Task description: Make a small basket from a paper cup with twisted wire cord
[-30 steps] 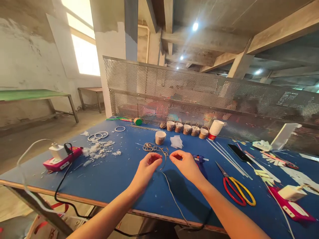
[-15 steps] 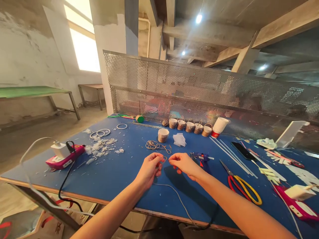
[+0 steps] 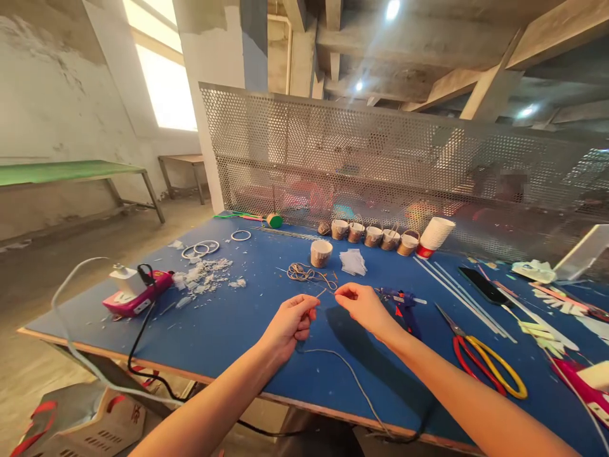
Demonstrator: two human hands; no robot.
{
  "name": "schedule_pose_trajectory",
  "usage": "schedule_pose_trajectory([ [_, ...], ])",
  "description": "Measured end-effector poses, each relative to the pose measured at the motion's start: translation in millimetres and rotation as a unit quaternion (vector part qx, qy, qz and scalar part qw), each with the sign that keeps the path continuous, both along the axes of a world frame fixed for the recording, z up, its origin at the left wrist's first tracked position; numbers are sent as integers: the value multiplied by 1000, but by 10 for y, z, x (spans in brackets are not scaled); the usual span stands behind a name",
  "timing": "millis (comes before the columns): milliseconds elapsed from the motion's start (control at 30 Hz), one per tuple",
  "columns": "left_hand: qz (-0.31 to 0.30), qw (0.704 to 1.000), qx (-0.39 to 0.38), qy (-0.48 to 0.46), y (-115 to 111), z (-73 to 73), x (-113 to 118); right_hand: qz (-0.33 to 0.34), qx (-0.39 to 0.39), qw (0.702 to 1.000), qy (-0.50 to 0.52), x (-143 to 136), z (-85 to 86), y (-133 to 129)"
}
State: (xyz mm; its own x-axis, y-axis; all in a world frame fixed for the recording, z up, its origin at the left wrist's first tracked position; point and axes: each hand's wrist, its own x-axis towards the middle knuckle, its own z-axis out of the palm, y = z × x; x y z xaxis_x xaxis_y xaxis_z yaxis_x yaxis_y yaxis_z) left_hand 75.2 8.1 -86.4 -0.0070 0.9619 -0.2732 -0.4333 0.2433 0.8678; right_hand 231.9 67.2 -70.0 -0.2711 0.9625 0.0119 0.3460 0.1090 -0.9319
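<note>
My left hand [image 3: 291, 325] is closed, thumb and forefinger pinching a thin grey-beige cord [image 3: 321, 293]. A short piece of it sticks up from the fingertips toward my right hand [image 3: 364, 309], whose thumb and forefinger are pinched at its end; the exact contact is too small to make out. Below my left hand the cord's long tail [image 3: 349, 368] runs across the blue table to the front edge. Just beyond the hands lie a loose coil of cord [image 3: 304, 273] and a cord-wrapped white cup [image 3: 321, 254]. A blue glue gun [image 3: 402, 299] rests right of my right hand.
Red-and-yellow-handled scissors [image 3: 480, 355], white sticks [image 3: 461, 298] and a phone [image 3: 483, 284] lie right. Several small wrapped baskets [image 3: 373, 236] and stacked paper cups [image 3: 438, 233] line the mesh screen [image 3: 304, 152]. Left are a pink power strip [image 3: 137, 299], white scraps [image 3: 204, 279] and rings [image 3: 206, 246].
A small cord loop at my left fingertips has become a short straight piece between the hands. The view has shifted, moving the table's things right in the picture.
</note>
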Motion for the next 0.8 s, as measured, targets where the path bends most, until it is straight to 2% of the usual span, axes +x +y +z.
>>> schedule_pose_trajectory([
  [267, 29, 997, 26, 67, 33, -78, -115, 11, -71, 995, 69, -18, -56, -40],
  [533, 16, 993, 25, 115, 147, -8, -180, 47, -187, 973, 128, -36, 25, -110],
  [700, -23, 990, 6, 137, 197, 45, -169, 55, -223, 965, 128, 22, 36, -12],
  [800, -22, 986, 13, 166, 220, 79, -177, 68, -237, 962, 117, 61, 34, 80],
])
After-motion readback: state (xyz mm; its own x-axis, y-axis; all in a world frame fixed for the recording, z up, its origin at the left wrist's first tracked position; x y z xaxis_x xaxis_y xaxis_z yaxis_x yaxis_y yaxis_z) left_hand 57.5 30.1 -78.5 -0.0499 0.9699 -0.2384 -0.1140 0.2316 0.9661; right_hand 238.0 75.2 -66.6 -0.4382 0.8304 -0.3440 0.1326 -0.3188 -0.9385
